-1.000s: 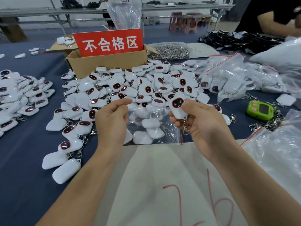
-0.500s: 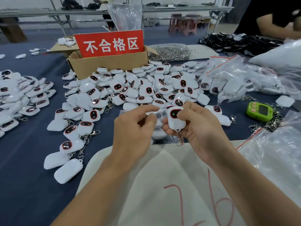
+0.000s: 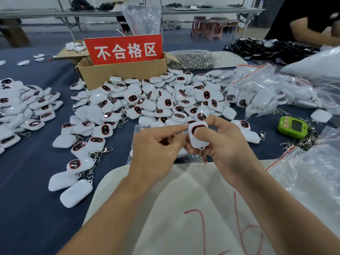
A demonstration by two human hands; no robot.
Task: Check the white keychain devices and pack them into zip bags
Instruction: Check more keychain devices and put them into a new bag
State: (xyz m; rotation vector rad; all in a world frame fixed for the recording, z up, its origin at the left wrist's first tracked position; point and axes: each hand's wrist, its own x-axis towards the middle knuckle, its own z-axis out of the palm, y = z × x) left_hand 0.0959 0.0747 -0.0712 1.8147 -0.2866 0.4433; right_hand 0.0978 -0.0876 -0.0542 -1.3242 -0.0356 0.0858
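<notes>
Keychain device [image 3: 199, 142] sits gripped in right hand [image 3: 230, 150], left hand [image 3: 156, 146] apparently pinching its edge.

Red sign [image 3: 123, 49] at 12 o'clock, standing in the cardboard box [image 3: 121, 73], reads "不合格区" in white; white sheet [image 3: 184, 188] at 6 o'clock bears a red handwritten "26".

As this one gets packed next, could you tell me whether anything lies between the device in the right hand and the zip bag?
No separate object does. The right hand holds the keychain device over the zip bag, with the left hand touching the device by its index finger. Both hands hide most of the bag's mouth.
</notes>
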